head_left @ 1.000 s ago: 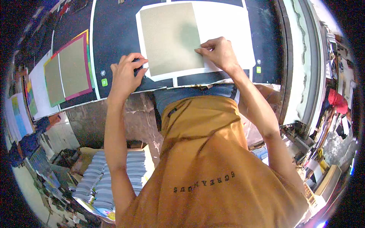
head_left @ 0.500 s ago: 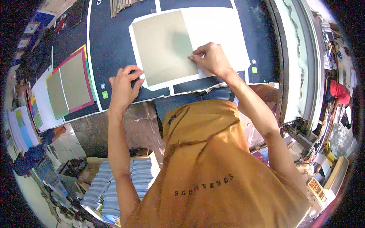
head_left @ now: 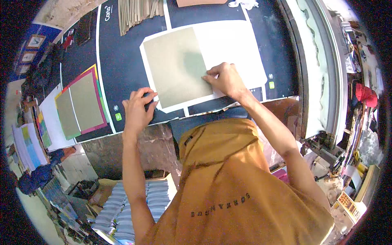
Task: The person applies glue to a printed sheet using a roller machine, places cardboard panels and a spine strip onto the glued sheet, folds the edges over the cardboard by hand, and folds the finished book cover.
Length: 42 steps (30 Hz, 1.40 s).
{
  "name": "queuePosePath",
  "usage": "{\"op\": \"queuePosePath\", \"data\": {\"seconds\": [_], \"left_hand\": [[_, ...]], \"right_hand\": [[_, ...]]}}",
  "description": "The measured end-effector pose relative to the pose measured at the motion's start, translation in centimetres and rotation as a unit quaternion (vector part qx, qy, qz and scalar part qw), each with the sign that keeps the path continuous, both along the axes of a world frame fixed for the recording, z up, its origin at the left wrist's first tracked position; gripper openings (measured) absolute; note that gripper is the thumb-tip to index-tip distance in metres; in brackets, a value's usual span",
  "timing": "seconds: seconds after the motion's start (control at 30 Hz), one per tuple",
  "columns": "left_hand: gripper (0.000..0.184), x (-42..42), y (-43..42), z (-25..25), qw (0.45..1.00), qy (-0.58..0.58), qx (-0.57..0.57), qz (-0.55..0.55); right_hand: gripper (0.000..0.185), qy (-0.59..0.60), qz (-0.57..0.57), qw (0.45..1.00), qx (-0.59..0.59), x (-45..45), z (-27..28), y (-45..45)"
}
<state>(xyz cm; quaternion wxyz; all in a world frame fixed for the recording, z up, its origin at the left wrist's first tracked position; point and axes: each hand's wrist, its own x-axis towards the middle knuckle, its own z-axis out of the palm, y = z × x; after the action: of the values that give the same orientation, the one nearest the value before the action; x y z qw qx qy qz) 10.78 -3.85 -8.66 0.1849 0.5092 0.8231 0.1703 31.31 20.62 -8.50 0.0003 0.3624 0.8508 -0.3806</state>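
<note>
A grey-brown board lies on a larger white sheet with cut corners, on a dark worktable. My left hand is at the lower left edge of the white sheet, thumb and index finger apart with a gap between their tips. My right hand is curled over the white sheet, its thumb and index finger pinched at the board's right edge. A shadow from this hand falls across the board.
More boards on coloured sheets lie at the left. A bundle of thin strips sits at the back. Beside the table's right end runs a pale machine-like frame. Stacked grey printed items fill a box below; another person's dark sleeve shows at far left.
The view has tilted, so the table appears lower and more of the strips at the back shows. Both hands keep nearly the same places at the board and sheet edges.
</note>
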Motion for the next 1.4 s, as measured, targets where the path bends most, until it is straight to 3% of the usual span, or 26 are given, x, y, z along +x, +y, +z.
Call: {"op": "queuePosePath", "data": {"seconds": [1.4], "left_hand": [[0.025, 0.4, 0.0, 0.3, 1.000, 0.021, -0.014, 0.010]], "right_hand": [[0.023, 0.011, -0.002, 1.000, -0.027, 0.2, 0.9, -0.3]]}}
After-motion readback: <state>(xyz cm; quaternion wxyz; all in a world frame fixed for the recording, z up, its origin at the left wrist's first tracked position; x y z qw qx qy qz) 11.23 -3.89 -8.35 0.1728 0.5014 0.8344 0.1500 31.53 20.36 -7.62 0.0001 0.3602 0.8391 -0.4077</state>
